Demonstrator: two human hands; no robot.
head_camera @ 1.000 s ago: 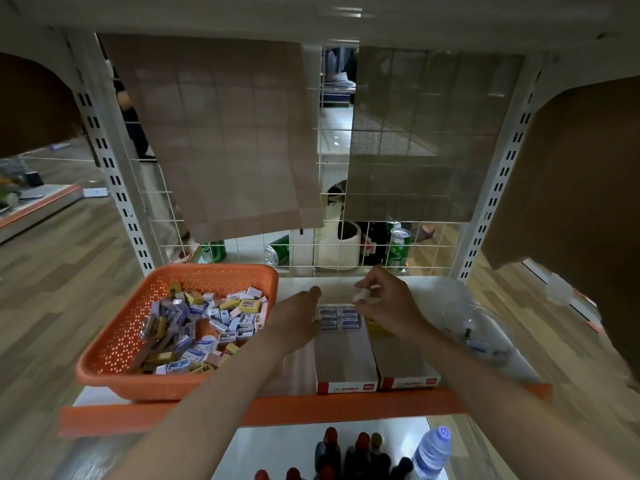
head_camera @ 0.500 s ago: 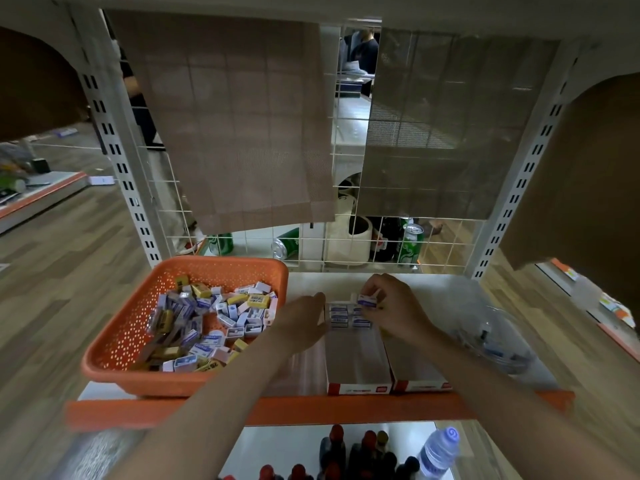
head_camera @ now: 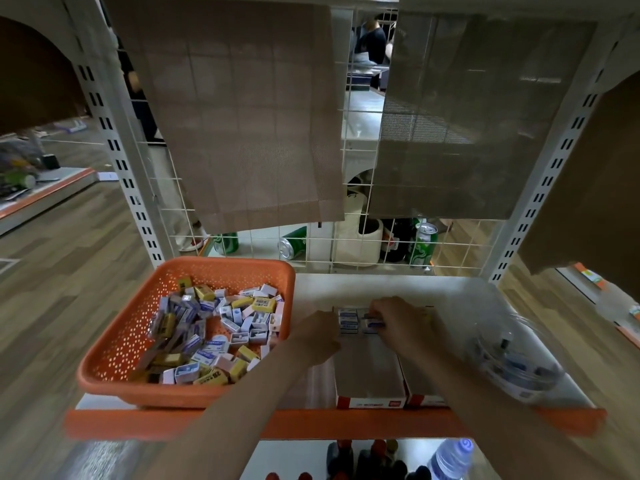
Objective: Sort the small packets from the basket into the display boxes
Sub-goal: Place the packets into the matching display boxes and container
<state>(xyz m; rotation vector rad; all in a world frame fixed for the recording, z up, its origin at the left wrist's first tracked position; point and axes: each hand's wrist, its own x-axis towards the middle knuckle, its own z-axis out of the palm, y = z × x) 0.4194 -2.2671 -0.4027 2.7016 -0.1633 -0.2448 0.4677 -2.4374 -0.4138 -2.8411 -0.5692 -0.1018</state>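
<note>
Filling the basket (head_camera: 225, 263), packets (head_camera: 214, 334) seemingly also line the display box (head_camera: 369, 372).

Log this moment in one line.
right hand: pinches small blue-white packet at far end of red-and-white cardboard display box | left hand: touches box's left side | orange plastic basket: many mixed packets

Retail shop — white slotted steel shelf uprights (head_camera: 117, 161), orange shelf-edge strip (head_camera: 346, 424), green drink cans (head_camera: 424, 245) behind white wire-grid backing (head_camera: 460, 242), dark bottles (head_camera: 346, 460) on the shelf below — wood-look aisle floor (head_camera: 52, 271).
</note>
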